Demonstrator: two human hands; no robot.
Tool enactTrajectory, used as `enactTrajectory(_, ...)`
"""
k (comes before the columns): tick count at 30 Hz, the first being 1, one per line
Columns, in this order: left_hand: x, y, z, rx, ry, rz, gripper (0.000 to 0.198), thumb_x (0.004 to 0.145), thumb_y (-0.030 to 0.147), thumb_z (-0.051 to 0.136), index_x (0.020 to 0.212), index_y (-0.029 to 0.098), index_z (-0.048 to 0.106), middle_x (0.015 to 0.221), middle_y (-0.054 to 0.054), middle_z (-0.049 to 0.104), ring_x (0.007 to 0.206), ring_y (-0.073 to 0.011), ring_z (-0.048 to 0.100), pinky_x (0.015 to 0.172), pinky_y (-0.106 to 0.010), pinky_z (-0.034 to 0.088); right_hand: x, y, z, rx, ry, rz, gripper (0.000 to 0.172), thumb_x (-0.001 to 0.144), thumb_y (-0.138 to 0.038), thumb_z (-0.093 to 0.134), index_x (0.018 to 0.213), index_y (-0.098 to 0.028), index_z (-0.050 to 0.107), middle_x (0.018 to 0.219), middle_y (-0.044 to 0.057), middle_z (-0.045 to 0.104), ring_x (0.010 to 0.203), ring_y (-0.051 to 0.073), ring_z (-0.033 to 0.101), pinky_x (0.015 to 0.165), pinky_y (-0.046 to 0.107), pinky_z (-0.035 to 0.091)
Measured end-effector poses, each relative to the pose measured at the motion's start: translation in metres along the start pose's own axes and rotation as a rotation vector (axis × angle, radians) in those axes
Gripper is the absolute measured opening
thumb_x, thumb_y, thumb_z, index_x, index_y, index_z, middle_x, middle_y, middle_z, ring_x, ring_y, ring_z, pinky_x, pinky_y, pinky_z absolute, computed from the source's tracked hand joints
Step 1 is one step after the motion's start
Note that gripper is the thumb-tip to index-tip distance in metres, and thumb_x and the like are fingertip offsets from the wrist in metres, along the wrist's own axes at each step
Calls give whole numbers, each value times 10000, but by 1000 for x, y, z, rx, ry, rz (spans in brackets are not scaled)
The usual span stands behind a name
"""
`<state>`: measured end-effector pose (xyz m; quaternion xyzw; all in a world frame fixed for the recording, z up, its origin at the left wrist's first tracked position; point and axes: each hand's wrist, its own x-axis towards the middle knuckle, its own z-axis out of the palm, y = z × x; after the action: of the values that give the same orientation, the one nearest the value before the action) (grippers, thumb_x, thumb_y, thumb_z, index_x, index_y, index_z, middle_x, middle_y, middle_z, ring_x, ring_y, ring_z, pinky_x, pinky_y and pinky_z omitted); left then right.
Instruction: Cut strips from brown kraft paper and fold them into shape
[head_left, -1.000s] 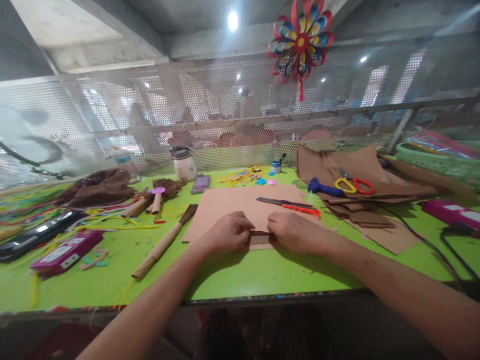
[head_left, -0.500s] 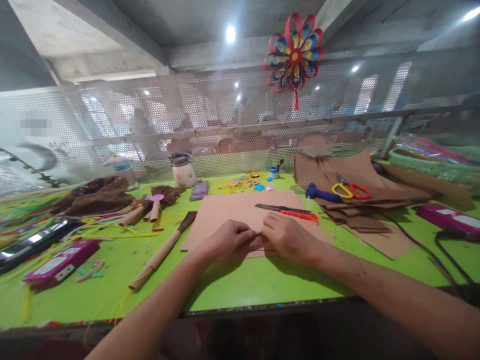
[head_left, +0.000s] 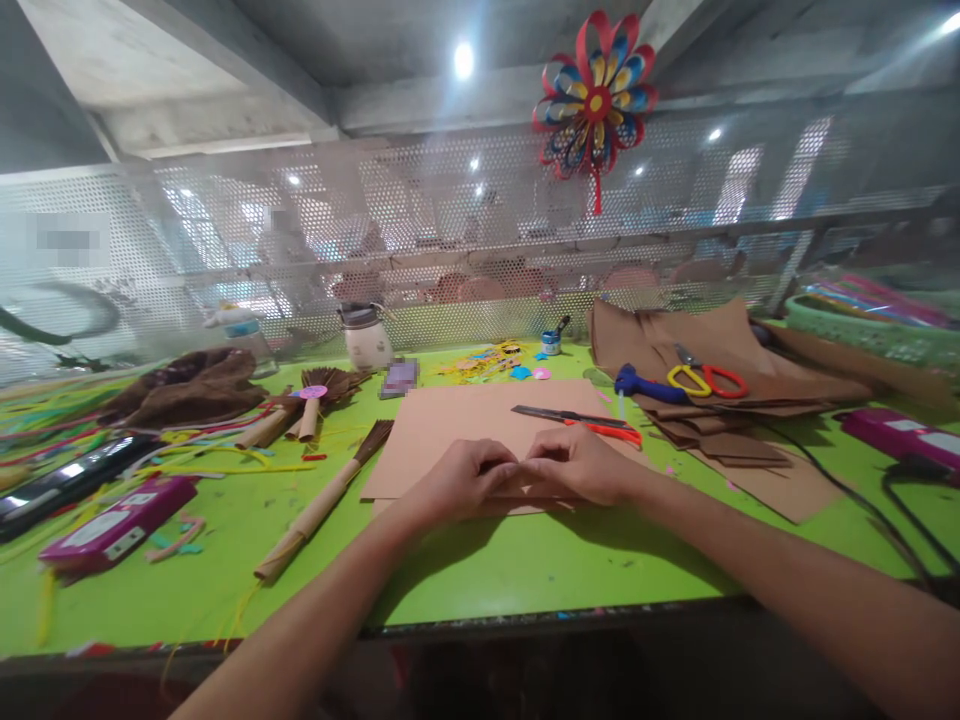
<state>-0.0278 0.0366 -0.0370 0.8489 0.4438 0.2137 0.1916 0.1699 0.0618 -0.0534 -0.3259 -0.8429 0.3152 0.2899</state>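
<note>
My left hand (head_left: pixel 471 475) and my right hand (head_left: pixel 574 462) meet fingertip to fingertip over the near part of a stack of brown paper sheets (head_left: pixel 450 420). Both are closed in a pinch on brown paper at the near edge; the fingers hide most of the pinched part. Just beyond my right hand, a utility knife (head_left: pixel 570 415) with a dark blade and an orange-red tool (head_left: pixel 619 432) lie on the sheets. To the left of my left hand rests a rolled brown paper stick (head_left: pixel 319 510) with a fringed end and yellow string.
The green table (head_left: pixel 525 575) carries scissors (head_left: pixel 709 378) on crumpled brown paper (head_left: pixel 667 345) at right, a blue glue gun (head_left: pixel 649 385), and a paint jar (head_left: pixel 551 343). Purple power strips (head_left: pixel 120 525) lie at both sides. A green basket (head_left: pixel 862 320) stands far right.
My right hand's fingers have shifted slightly and its thumb and index now meet those of my left hand more plainly. The view has tilted a little; the objects stay in place.
</note>
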Motion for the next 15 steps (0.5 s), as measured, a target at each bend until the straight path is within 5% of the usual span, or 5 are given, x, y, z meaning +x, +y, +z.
enactTrajectory(15,-9,-3,-4,85,-87,12,285,880,356,447,866,158,650,692,-3,632,586,-106,493,538,-202,321,-3,7,-14,-73,-69,9,324,811,-420,577,713,-130,682,658,23,649,632,137,553,543,217,395)
